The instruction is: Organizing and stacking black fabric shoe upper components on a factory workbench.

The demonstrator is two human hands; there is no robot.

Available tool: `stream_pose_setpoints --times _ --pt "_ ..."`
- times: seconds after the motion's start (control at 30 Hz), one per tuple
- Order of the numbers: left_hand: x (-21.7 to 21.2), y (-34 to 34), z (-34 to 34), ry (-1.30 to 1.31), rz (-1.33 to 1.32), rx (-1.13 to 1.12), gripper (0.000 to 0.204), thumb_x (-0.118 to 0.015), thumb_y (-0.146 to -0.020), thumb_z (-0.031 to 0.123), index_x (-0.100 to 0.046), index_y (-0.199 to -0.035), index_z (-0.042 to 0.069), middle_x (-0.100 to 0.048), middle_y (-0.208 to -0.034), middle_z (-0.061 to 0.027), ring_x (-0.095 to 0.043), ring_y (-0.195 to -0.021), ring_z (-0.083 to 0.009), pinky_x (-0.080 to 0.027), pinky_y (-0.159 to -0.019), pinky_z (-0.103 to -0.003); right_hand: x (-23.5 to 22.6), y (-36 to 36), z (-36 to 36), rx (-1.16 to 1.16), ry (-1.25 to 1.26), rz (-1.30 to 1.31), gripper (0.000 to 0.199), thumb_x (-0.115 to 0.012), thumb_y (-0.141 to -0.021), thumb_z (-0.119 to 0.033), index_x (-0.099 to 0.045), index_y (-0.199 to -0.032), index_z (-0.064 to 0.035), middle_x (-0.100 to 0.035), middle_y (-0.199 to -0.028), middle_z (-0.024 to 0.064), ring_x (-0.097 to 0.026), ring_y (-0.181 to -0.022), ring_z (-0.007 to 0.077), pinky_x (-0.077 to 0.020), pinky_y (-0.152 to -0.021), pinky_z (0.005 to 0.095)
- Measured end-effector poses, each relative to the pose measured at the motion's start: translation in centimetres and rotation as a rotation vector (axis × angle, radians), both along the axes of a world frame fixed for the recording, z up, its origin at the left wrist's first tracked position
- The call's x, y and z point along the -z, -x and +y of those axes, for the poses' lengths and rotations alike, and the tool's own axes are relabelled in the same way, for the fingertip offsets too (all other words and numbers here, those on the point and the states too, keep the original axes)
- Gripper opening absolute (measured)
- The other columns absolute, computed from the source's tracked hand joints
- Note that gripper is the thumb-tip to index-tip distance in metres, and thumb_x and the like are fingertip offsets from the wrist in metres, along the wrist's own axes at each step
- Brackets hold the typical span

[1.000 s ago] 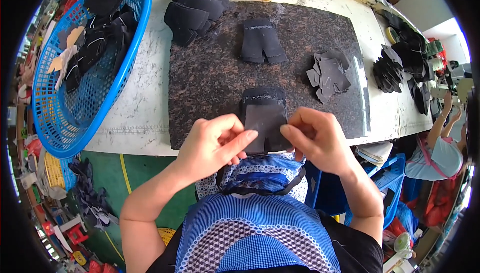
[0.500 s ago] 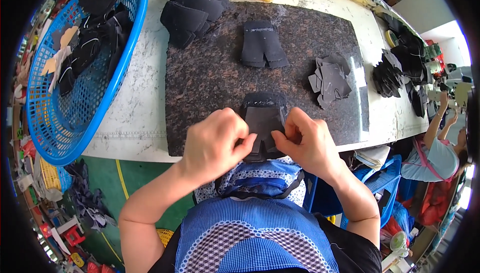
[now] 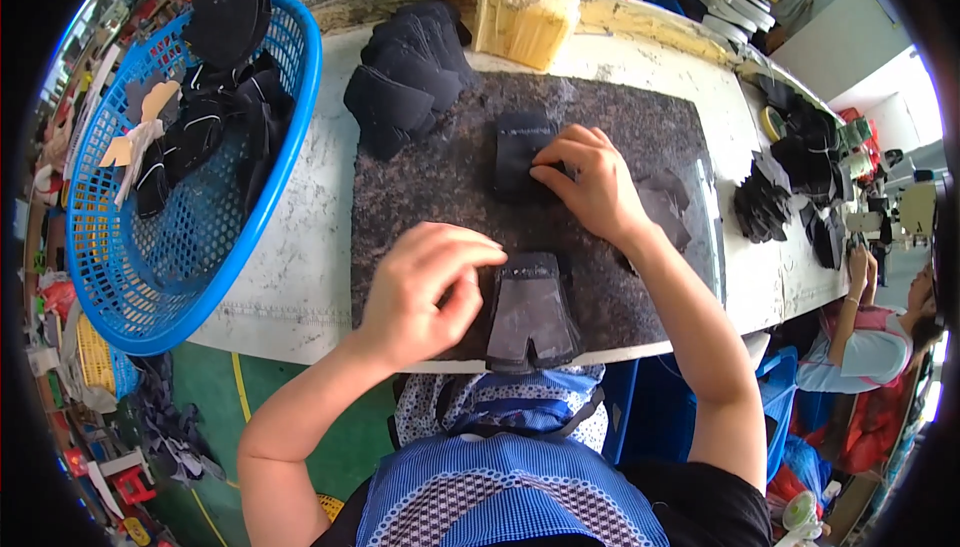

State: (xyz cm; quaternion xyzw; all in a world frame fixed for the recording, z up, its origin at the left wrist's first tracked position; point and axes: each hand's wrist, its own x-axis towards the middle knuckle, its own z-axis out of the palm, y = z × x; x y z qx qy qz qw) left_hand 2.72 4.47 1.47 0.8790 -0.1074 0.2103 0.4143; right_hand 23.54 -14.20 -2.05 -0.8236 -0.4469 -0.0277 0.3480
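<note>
A dark stone slab [image 3: 440,197] lies on the white workbench [image 3: 300,247]. At its near edge rests a black fabric piece [image 3: 530,312], partly hanging over the edge. My left hand [image 3: 425,287] hovers just left of it, fingers curled and pinched, holding nothing I can see. My right hand [image 3: 590,182] reaches farther across the slab, with its fingertips pressing on a small stack of black pieces [image 3: 520,152]. A pile of dark cut pieces [image 3: 670,212] lies just right of that hand.
A blue plastic basket [image 3: 190,157] full of black parts sits at left. A heap of black pieces [image 3: 405,77] and a wooden block [image 3: 525,7] stand at the back. More black pieces [image 3: 790,177] lie at right; a co-worker's arm [image 3: 855,287] shows beyond.
Both hands were together on the near black piece. My right hand has let go and reached forward to the stack of black pieces; my left hand has drawn slightly left off the piece.
</note>
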Motion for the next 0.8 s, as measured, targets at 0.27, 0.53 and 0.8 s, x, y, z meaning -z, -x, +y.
stream_pose_setpoints --times 0.27,0.53,0.8 --pt "4.9 -8.1 1.4 -0.408 -0.145 -0.011 0.025 -0.075 -0.093 0.019 -0.073 -0.111 0.001 -0.069 -0.118 -0.0121 -0.067 -0.113 -0.0297 -0.056 -0.098 -0.042 -4.5 -1.8 1.0 0.382 -0.406 0.233 0.022 -0.075 -0.099 -0.019 -0.079 -0.105 0.0013 -0.075 -0.082 0.0079 -0.066 -0.074 0.0143 -0.0534 -0.068 0.0314" --pt "3.6 -10.4 1.3 -0.228 -0.06 0.051 0.009 -0.075 -0.093 0.011 -0.075 -0.096 0.002 -0.07 -0.103 -0.0101 -0.066 -0.099 -0.0321 -0.053 -0.091 -0.042 -3.4 15.3 -7.1 -0.151 -0.02 -0.243 0.035 -0.09 -0.075 -0.015 -0.078 -0.107 -0.0069 -0.071 -0.102 0.0046 -0.068 -0.096 0.0251 -0.0545 -0.079 0.0385" --pt "1.2 -12.9 -4.9 -0.207 -0.015 0.417 0.017 -0.079 -0.091 0.015 -0.078 -0.103 0.004 -0.075 -0.116 -0.0109 -0.07 -0.11 -0.0297 -0.057 -0.097 -0.04 -3.0 4.3 -12.3 0.478 -0.019 -0.2 0.031 -0.076 -0.081 0.0 -0.075 -0.111 -0.007 -0.07 -0.108 0.0098 -0.063 -0.109 0.0342 -0.0494 -0.099 0.046"
